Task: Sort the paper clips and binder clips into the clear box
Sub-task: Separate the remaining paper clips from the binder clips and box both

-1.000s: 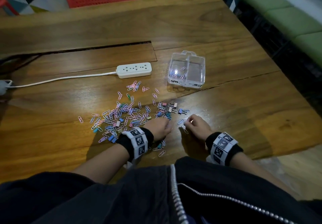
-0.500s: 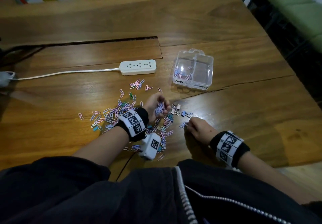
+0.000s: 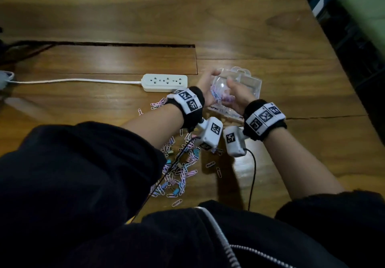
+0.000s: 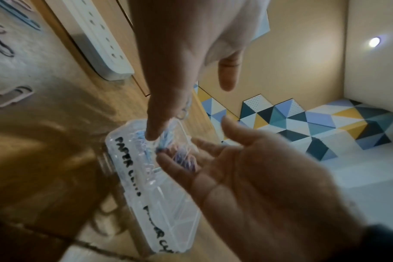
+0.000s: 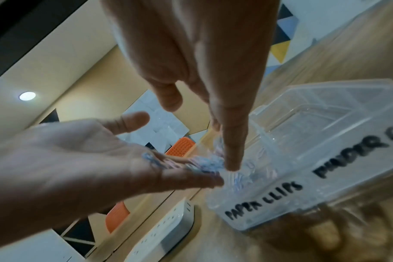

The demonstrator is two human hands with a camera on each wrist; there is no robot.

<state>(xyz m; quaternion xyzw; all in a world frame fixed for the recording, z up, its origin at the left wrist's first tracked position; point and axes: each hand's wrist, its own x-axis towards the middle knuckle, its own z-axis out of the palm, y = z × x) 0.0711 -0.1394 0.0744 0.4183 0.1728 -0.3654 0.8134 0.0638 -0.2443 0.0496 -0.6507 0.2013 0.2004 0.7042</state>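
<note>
The clear box [image 3: 253,84] stands open on the wooden table [image 3: 270,38]; its near wall is labelled for paper clips and binder clips [image 5: 280,200]. Both hands hover over its left compartment, palms facing each other. My left hand [image 3: 208,84] has straight fingers, and pastel paper clips [image 5: 180,163] slide off them. My right hand [image 3: 234,89] is also open, fingers pointing down into the box [image 4: 168,203], with clips [image 4: 184,159] against them. A loose pile of paper clips and small binder clips [image 3: 183,174] lies near the table's front edge.
A white power strip [image 3: 164,82] with its cord [image 3: 73,80] lies just left of the box. A long slot [image 3: 125,44] runs across the table behind it. My dark sleeves fill the bottom of the head view.
Both hands have left the pile and moved forward over the box. The left hand had gathered a bunch of paper clips, which now spill from open fingers.
</note>
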